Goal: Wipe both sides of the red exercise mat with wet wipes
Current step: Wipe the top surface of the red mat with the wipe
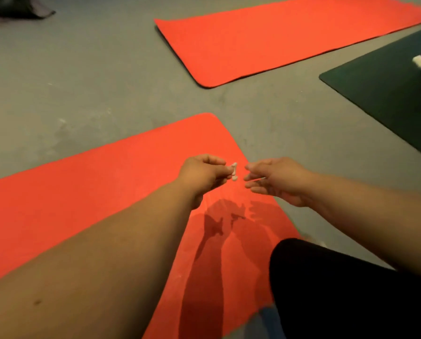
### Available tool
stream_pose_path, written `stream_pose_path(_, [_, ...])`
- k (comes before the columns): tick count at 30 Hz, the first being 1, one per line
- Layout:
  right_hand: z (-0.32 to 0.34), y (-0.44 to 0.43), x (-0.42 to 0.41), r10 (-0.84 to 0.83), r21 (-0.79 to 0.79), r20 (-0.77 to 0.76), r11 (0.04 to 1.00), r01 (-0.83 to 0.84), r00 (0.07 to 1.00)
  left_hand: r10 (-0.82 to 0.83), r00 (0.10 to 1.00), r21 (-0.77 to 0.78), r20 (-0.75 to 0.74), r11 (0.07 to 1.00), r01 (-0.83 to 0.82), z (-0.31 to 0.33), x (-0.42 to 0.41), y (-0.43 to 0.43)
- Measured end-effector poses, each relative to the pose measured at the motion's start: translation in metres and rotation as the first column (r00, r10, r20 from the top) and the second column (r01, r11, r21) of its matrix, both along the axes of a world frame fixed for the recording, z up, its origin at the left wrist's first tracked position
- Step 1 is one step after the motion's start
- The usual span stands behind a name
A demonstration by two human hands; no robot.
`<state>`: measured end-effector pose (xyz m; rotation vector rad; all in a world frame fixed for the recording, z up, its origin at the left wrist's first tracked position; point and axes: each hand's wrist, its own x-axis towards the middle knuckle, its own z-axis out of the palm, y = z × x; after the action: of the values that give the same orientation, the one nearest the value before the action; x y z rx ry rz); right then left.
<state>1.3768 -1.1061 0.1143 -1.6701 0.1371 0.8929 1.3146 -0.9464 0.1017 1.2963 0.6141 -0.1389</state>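
Left hand (202,174) pinches a small white scrap (233,171) between thumb and fingertips, held just above the red exercise mat (82,204). From where I stand the scrap is too small and twisted to say whether it is a piece of wipe. Right hand (278,179) hangs just beside it, released, fingers loosely extended and pointing at the left hand, not quite touching the scrap. A thin pale streak by those fingers is too blurred to name.

The mat lies flat on the grey floor (70,81) under both forearms. One rounded corner points away from the person, and the long axis appears to run from that corner down towards the lower left, where the frame cuts it off. A black-clad knee (339,289) hides its near right edge.

Further off lies a second red mat (278,40), well apart, its far end cropped. A dark green mat (388,99) runs off the right side, with something white and blue on it, mostly out of view.
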Motion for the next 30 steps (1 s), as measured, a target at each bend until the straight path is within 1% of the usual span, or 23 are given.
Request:
stream_pose_path(3, [-0.019, 0.008, 0.014, 0.020, 0.006, -0.013, 1.000, -0.020, 1.000, 0.012, 1.000, -0.012, -0.029, 1.000, -0.012, -0.016, 0.017, -0.001])
stream_pose_path(7, [-0.062, 0.011, 0.032, -0.007, 0.033, -0.059, 0.999, 0.009, 0.998, 0.018, 0.996, -0.084, -0.082, 0.996, -0.025, -0.048, 0.046, -0.008])
stream_pose_path(13, [-0.095, 0.020, 0.076, -0.118, 0.115, -0.109, 0.985, 0.131, 0.987, 0.042, 0.980, -0.049, -0.193, 0.997, -0.052, -0.085, 0.081, -0.010])
stream_pose_path(16, [-0.107, 0.027, 0.095, -0.094, 0.088, -0.120, 0.991, 0.105, 0.988, 0.046, 0.974, -0.064, -0.223, 0.996, -0.061, -0.097, 0.093, -0.009])
stream_pose_path(17, [-0.112, 0.028, 0.105, -0.068, 0.048, -0.062, 0.996, 0.071, 0.996, 0.049, 0.971, -0.038, -0.232, 0.997, -0.060, -0.102, 0.096, -0.006])
stream_pose_path(18, [-0.118, 0.029, 0.117, -0.032, -0.015, 0.054, 0.999, 0.033, 0.998, 0.053, 0.971, 0.022, -0.234, 0.999, -0.049, -0.108, 0.099, -0.002])
stream_pose_path(19, [-0.124, 0.029, 0.132, 0.028, -0.120, 0.216, 0.993, -0.002, 0.976, 0.041, 0.973, 0.152, -0.225, 0.988, -0.006, -0.114, 0.101, 0.006])
stream_pose_path(20, [-0.130, 0.030, 0.149, 0.122, -0.263, 0.391, 0.965, -0.017, 0.912, -0.014, 0.976, 0.375, -0.217, 0.922, 0.097, -0.120, 0.102, 0.017])
stream_pose_path(21, [-0.136, 0.031, 0.165, 0.246, -0.410, 0.530, 0.912, -0.009, 0.812, -0.094, 0.963, 0.632, -0.252, 0.738, 0.237, -0.127, 0.102, 0.029])
stream_pose_path(22, [-0.139, 0.033, 0.177, 0.362, -0.510, 0.610, 0.860, -0.001, 0.705, -0.147, 0.939, 0.804, -0.311, 0.487, 0.342, -0.130, 0.100, 0.041])
stream_pose_path(23, [-0.144, 0.034, 0.187, 0.460, -0.569, 0.636, 0.822, -0.026, 0.620, -0.155, 0.918, 0.871, -0.366, 0.290, 0.396, -0.134, 0.097, 0.052])
stream_pose_path(24, [-0.151, 0.037, 0.195, 0.544, -0.614, 0.627, 0.786, -0.077, 0.558, -0.128, 0.894, 0.870, -0.430, 0.205, 0.448, -0.137, 0.094, 0.062])
stream_pose_path(25, [-0.159, 0.039, 0.197, 0.612, -0.650, 0.598, 0.748, -0.135, 0.518, -0.087, 0.860, 0.837, -0.503, 0.202, 0.509, -0.139, 0.090, 0.071])
stream_pose_path(26, [-0.166, 0.041, 0.196, 0.659, -0.670, 0.572, 0.719, -0.186, 0.487, -0.065, 0.822, 0.789, -0.566, 0.245, 0.563, -0.142, 0.086, 0.079])
stream_pose_path(27, [-0.173, 0.041, 0.191, 0.682, -0.672, 0.560, 0.706, -0.224, 0.471, -0.078, 0.778, 0.734, -0.624, 0.285, 0.617, -0.146, 0.082, 0.086])
stream_pose_path(28, [-0.178, 0.041, 0.187, 0.679, -0.659, 0.563, 0.713, -0.241, 0.470, -0.115, 0.735, 0.684, -0.669, 0.293, 0.668, -0.150, 0.078, 0.091])
stream_pose_path(29, [-0.180, 0.038, 0.182, 0.665, -0.644, 0.567, 0.725, -0.242, 0.486, -0.150, 0.704, 0.653, -0.694, 0.280, 0.704, -0.153, 0.076, 0.093])
stream_pose_path(30, [-0.181, 0.034, 0.177, 0.654, -0.636, 0.563, 0.733, -0.241, 0.505, -0.164, 0.687, 0.638, -0.708, 0.268, 0.722, -0.155, 0.074, 0.095])
